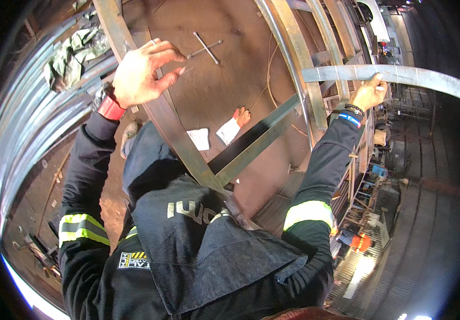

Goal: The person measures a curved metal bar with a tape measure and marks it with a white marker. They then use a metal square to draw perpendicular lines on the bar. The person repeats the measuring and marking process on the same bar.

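My right hand is closed around a long flat metal bar, raised on the right with several thin marks across it. The bar's left end lies over the rusty steel framework. On the left, my left hand is held over a rusty square steel beam, its fingers and thumb apart. Nothing is plainly held in it, though a thin line shows by the thumb tip. A cross-shaped wheel wrench lies on the brown floor beyond that hand.
Long metal lengths are stacked at the left, with a crumpled camouflage cloth on them. A glove-like item with a white cuff and a white sheet lie on the floor. A person in orange is far right.
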A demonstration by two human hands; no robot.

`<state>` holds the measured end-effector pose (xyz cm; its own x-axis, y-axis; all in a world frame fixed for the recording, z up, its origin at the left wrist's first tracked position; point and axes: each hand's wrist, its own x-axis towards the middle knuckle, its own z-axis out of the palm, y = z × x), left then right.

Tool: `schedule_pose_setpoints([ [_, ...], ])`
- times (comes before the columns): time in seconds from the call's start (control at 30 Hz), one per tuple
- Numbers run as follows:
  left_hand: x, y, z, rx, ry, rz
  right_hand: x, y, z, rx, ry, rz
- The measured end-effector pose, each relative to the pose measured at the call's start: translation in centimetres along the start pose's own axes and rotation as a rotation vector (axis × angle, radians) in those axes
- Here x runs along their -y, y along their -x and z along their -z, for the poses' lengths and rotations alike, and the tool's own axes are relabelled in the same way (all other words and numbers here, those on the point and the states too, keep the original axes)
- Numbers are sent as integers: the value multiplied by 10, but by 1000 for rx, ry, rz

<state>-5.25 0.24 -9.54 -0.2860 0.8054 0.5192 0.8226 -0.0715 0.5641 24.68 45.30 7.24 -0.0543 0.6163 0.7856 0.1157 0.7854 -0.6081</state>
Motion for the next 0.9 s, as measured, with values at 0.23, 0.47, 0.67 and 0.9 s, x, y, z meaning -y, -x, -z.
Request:
schedule_pose_setpoints([
  [0.23,12,9,-5,-126,-82,-91,-4,5,-6,19,85,26],
  [0.47,-11,-1,9,-112,41,-46,-16,-23,31,-18,92,65],
  [0.67,3,9,0,-220,34,-102,-12,-10,8,40,52,15],
  [0.9,7,11,-7,-279,17,-139,-7,-10,6,34,49,26],
])
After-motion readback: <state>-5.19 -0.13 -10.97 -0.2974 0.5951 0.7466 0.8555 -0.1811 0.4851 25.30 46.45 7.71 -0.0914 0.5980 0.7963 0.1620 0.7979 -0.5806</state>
